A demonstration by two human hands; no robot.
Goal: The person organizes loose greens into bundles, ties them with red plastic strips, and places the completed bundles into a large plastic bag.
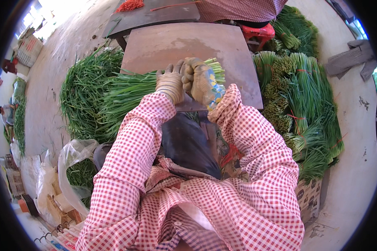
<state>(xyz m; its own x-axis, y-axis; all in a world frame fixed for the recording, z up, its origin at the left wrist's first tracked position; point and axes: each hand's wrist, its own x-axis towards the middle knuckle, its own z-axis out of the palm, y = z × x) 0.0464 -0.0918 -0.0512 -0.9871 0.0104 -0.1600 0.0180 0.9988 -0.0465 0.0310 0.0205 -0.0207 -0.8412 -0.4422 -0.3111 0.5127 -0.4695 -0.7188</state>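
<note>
A bundle of long green leafy stalks, like garlic chives [132, 85], lies across the near part of the small table [213, 39]. Its leaves trail off to the left, and its pale cut ends stick out on the right. My left hand [170, 85], in a dirty work glove, is closed over the bundle's middle. Right beside it, my right hand [199, 81] grips the bundle near the stem ends, with its gloved fingers curled. A blue and yellow patterned cuff shows at that wrist. Whether a tie lies under the fingers is hidden.
Loose greens [88, 92] are heaped left of the table. Tied bundles [308, 88] with red bands are stacked on the right. Red ties [130, 5] lie on a second table [163, 14] beyond, near a red stool [259, 34]. Clear plastic bags [73, 157] sit at lower left.
</note>
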